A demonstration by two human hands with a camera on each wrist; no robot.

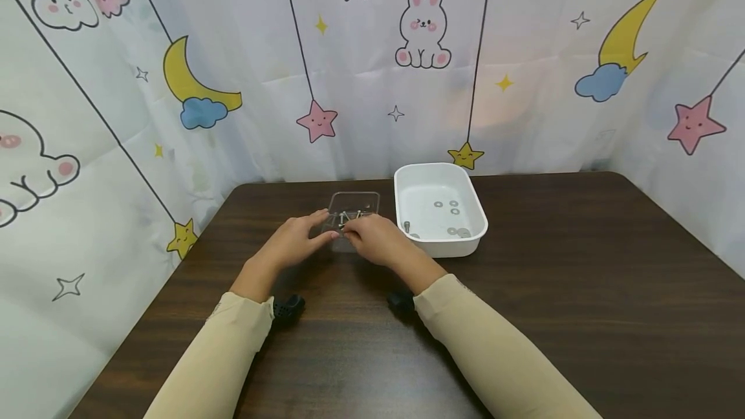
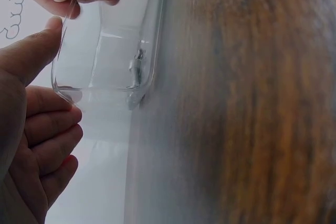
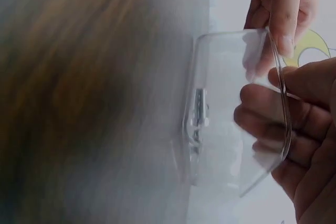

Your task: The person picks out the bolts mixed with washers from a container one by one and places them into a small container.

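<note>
A small clear plastic box (image 1: 355,202) stands on the table, with several metal screws (image 1: 349,216) in it. My left hand (image 1: 291,241) holds the box at its left near corner, the thumb at the rim and the other fingers along the outer side. My right hand (image 1: 375,238) reaches over the rim on the near right, its fingertips inside the box. Through the clear wall in the right wrist view, the fingers (image 3: 257,106) look bent. Whether they pinch a screw is hidden. One metal piece (image 2: 136,69) lies on the box floor in the left wrist view.
A white plastic tub (image 1: 439,247) stands just right of the box. Several flat washers (image 1: 454,211) and a short screw (image 1: 407,227) lie in it. The dark wooden table (image 1: 582,264) reaches back to a printed curtain (image 1: 361,70).
</note>
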